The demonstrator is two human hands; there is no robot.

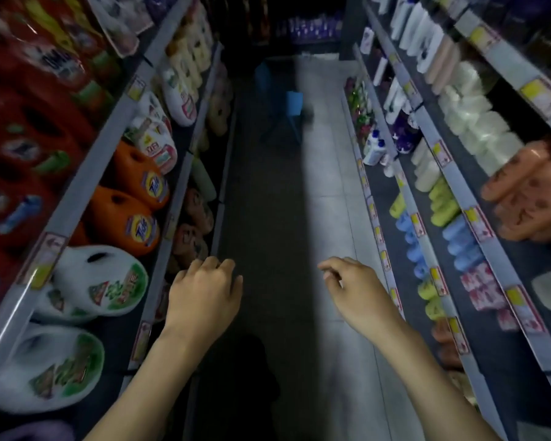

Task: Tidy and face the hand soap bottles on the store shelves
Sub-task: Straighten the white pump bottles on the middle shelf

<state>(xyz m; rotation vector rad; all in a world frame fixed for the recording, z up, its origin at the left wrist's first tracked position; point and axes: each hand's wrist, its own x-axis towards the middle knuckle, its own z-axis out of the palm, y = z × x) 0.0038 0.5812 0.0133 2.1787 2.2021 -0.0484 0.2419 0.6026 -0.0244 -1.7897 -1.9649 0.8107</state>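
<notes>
Aisle between two shelving runs, seen from above the hands; picture blurred throughout.

Left hand [204, 289]: empty, fingers loosely curled, held over the floor [287, 218] beside the front edge of the lower left shelf [159, 268]. Touching nothing.

Right hand [355, 286]: empty, fingers slack and half-bent, over the floor near the front edge of the lowest right shelf [380, 246]. Touching nothing.

Left shelves: orange detergent jugs [137, 202], white jugs with green labels [99, 278], red bags [23, 106] above. No hand soap evident here.

Right shelves: small bottles in rows behind the front rails — blue bottles [458, 243], yellow-green bottles [441, 203], peach bottles [528, 202], white bottles [477, 122]. These are the likely hand soap stock; labels unreadable, so which are soap cannot be told.

Progress, as judged: nothing in hand, no bottle being handled. Rows look broadly grouped by colour, but blur hides whether the labels face front. Facing work appears largely ahead.
</notes>
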